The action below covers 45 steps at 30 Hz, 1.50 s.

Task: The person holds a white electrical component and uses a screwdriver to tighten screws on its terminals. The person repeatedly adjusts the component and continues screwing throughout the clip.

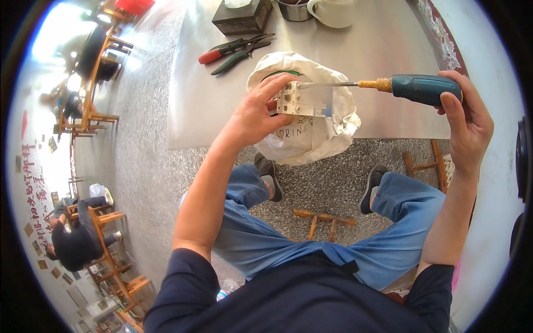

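Note:
My left hand point(256, 114) grips a small white block-shaped electrical part point(304, 100) with a blue label, holding it up over a white cloth bag point(333, 130) at the table's near edge. My right hand point(465, 119) is closed on the teal handle of a screwdriver point(413, 87). Its metal shaft runs left and its tip meets the top of the white part. Below, my legs in blue jeans and dark shoes stand on the speckled floor.
On the grey table point(211, 105) lie pliers with red and green handles point(236, 51), a dark box point(243, 18), a metal cup point(294, 10) and a white mug point(333, 12). Wooden chairs point(91, 89) stand at left, where a person in dark clothes point(78, 238) sits.

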{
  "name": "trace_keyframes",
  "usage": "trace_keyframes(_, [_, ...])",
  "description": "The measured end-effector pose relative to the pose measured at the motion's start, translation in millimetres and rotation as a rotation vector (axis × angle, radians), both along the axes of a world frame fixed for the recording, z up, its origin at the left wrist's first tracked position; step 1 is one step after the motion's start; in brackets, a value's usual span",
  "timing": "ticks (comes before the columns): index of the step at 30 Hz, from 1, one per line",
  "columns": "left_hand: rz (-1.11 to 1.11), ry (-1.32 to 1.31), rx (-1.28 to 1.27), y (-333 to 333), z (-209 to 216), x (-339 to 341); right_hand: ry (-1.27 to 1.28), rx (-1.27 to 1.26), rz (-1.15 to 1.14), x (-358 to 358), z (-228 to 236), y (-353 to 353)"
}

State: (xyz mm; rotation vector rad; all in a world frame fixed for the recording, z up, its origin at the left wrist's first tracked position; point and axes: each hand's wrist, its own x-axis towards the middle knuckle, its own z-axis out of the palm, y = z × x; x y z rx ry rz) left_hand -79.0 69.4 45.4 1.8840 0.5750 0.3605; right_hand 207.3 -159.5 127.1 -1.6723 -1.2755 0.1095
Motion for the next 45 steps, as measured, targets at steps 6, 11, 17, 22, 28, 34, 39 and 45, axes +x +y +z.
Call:
trace_keyframes(6, [0.016, 0.018, -0.002, -0.1, -0.4, -0.3, -0.21, 0.033, 0.084, 5.8, 0.2, 0.9])
trace_keyframes(11, [0.012, 0.006, -0.041, 0.1, 0.1, 1.1, -0.22, 0.059, 0.085, 3.1, 3.8, 3.0])
trace_keyframes(17, [0.007, -0.003, -0.018, 0.3, 0.0, -0.1, -0.188, 0.02, 0.052, 2.9, 3.8, -0.4])
trace_keyframes(22, [0.013, 0.004, -0.046, 0.3, -0.2, 2.1, -0.227, 0.014, 0.036, 2.4, 4.2, 1.1])
trace_keyframes(28, [0.026, -0.003, -0.014, 1.1, -3.7, 0.7, -0.025, -0.058, 0.046, -2.0, 4.1, 0.3])
trace_keyframes(34, [0.052, 0.024, 0.165, -5.4, 0.3, 7.3, 0.246, -0.189, -0.036, 20.1, -24.5, 7.0])
trace_keyframes(39, [0.036, 0.015, 0.405, -4.4, -6.8, 10.6, 0.569, -0.125, 0.075, 13.8, -11.7, 16.5])
trace_keyframes(45, [0.052, -0.054, 0.403, -17.7, 3.5, 13.3, 0.47, -0.257, 0.069, 42.5, -25.5, 9.9])
